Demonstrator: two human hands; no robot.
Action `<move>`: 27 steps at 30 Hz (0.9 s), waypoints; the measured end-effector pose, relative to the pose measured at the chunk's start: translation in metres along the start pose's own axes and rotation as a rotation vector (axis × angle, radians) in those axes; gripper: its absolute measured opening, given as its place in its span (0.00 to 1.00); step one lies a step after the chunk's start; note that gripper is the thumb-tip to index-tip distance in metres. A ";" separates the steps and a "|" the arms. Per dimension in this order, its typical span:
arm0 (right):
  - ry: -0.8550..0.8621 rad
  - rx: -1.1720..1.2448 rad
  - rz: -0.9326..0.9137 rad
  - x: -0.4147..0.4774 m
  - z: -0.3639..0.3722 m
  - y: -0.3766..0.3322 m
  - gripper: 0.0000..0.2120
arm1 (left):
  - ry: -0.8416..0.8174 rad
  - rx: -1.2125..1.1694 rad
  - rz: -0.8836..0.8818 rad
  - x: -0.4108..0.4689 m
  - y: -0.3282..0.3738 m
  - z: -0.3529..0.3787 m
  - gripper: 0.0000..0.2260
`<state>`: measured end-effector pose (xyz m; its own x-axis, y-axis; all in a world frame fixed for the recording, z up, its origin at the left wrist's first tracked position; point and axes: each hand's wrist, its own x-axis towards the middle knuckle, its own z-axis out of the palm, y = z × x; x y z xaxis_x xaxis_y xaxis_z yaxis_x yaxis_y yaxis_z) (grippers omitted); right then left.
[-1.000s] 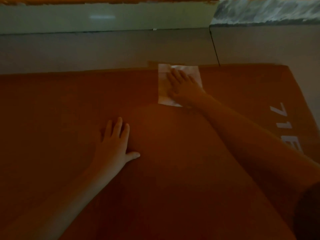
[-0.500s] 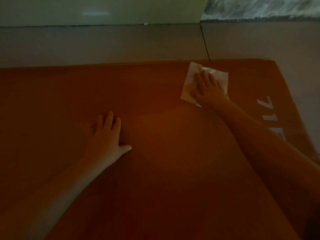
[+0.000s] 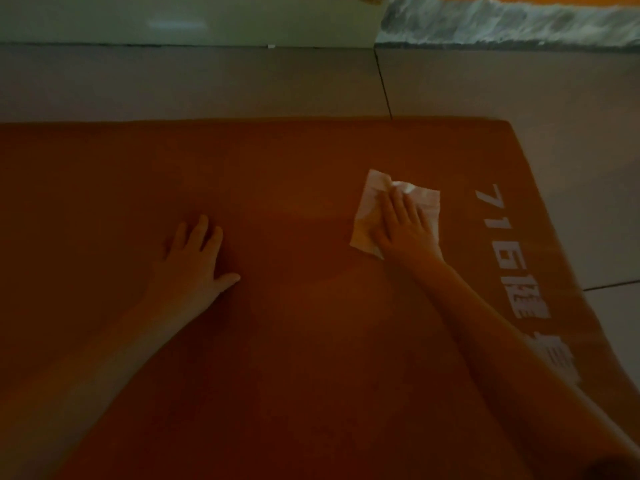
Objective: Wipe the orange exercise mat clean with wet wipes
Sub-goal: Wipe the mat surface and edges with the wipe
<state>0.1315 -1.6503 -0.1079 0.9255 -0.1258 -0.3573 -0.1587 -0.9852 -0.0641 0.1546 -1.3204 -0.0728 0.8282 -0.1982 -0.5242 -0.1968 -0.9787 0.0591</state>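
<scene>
The orange exercise mat fills most of the head view, with white lettering printed along its right edge. A white wet wipe lies spread on the mat right of centre. My right hand presses flat on the wipe, fingers together, covering its lower right part. My left hand rests flat on the bare mat to the left, fingers slightly spread, holding nothing.
Grey floor tiles run beyond the mat's far edge and along its right side. A pale skirting and wall stand at the back, with a grey marbled strip at the back right.
My right hand has slid the wipe to the right and then back toward me, away from the mat's far edge. My left hand has stayed planted on the mat.
</scene>
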 end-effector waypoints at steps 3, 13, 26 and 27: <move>-0.011 0.112 0.069 -0.009 0.009 -0.029 0.30 | -0.003 0.017 0.008 -0.007 0.004 0.006 0.34; -0.022 -0.038 -0.105 -0.093 0.027 0.007 0.32 | -0.097 0.107 0.101 -0.068 0.030 0.032 0.34; -0.185 0.080 -0.183 -0.181 0.034 -0.008 0.29 | -0.237 0.116 0.152 -0.115 0.056 0.039 0.30; -0.168 0.074 -0.139 -0.179 0.034 -0.006 0.29 | -0.234 0.118 0.157 -0.115 0.055 0.039 0.30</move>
<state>-0.0445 -1.6178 -0.0753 0.8707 0.0376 -0.4903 -0.0646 -0.9797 -0.1898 0.0279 -1.3491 -0.0418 0.6421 -0.3148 -0.6990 -0.3835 -0.9214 0.0626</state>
